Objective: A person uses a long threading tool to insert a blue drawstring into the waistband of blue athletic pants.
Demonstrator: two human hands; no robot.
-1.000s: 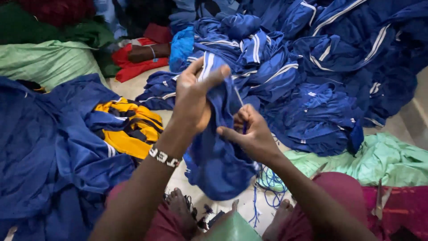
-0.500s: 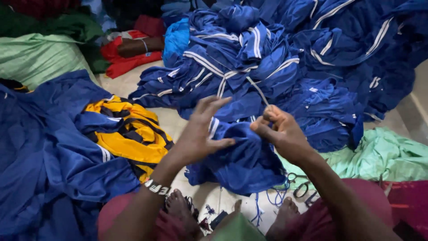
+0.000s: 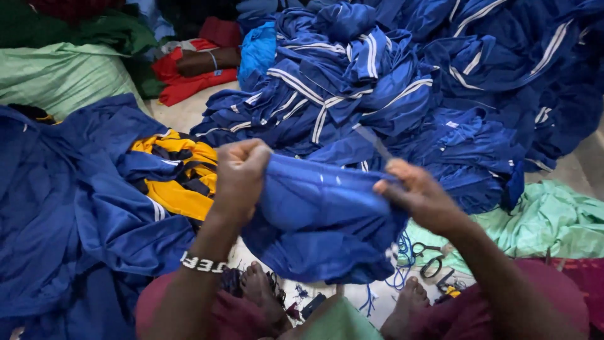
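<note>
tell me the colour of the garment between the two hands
Royal blue garment, stretched between left hand and right hand; head view.

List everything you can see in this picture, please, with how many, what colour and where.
Blue garment: one, royal blue, stretched between both hands at centre.
Pile of blue garments: too many to count, blue with white stripes, top right.
Blue cloth heap: one heap, blue, left side.
Yellow garment: one, yellow with dark stripes, left of centre.
Green sack: one, pale green, top left.
Green cloth: one, mint green, right.
Scissors: one pair, dark handles, on the floor at lower right.
Another person's arm: one, on red cloth, top.
Beaded bracelet: one, white, left wrist.
Bare feet: two, bottom centre.
Left hand: gripping the garment.
Right hand: pinching its edge.
</note>
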